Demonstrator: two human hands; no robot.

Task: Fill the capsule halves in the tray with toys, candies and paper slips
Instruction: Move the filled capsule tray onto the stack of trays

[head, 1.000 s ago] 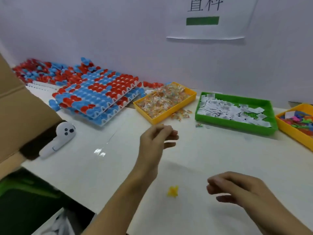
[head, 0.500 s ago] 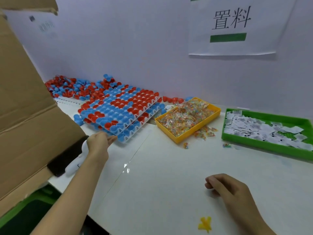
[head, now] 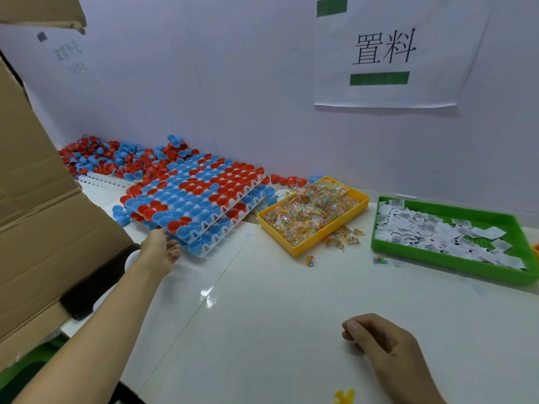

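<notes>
Two stacked white trays (head: pixel 204 253) filled with red and blue capsule halves (head: pixel 192 196) lie at the back left of the table. My left hand (head: pixel 160 252) is at the stack's near corner, thumb at the upper edge and fingers curled under it. On the table in front of me rests my right hand (head: pixel 385 351), loosely curled and holding nothing. A yellow bin (head: pixel 297 249) holds wrapped candies (head: pixel 312 214). Paper slips (head: pixel 437 231) fill a green tray (head: pixel 437 261). A small yellow toy (head: pixel 344 396) lies by my right wrist.
Loose capsule halves (head: pixel 116 158) are piled against the wall behind the trays. An open cardboard box (head: pixel 43 205) stands at the left edge with a black object (head: pixel 84 295) under its flap. Stray candies (head: pixel 344 239) lie beside the yellow bin. A paper sign (head: pixel 385 53) hangs on the wall.
My left hand has travelled from mid-table to the tray stack's near corner and taken hold of it. My view has risen and turned left. My right hand has stayed put.
</notes>
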